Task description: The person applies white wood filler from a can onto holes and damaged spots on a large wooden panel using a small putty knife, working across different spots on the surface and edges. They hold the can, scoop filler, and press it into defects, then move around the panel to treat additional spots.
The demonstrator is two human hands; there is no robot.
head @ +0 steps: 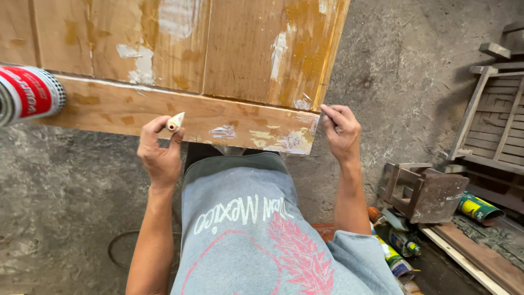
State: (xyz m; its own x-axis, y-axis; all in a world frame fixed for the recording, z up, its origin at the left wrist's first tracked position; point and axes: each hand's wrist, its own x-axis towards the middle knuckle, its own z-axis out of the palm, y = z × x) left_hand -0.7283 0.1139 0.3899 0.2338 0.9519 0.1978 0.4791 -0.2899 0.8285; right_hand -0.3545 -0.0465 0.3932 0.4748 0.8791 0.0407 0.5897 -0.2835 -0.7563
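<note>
Lay flat across the top of the view: wooden door panel [180,60], blotched with pale filler, near edge toward the body. Gripped that edge's corner: right hand [341,131], fingers pinched shut on something too small to tell. Pinched in left hand [159,153], against the edge: small cream filler lump [175,122].

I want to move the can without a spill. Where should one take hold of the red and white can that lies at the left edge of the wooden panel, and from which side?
Probably around the round body of the red and white can, from above. It lies on its side on the wooden panel, so the curved wall faces up and only its right end shows.
</note>
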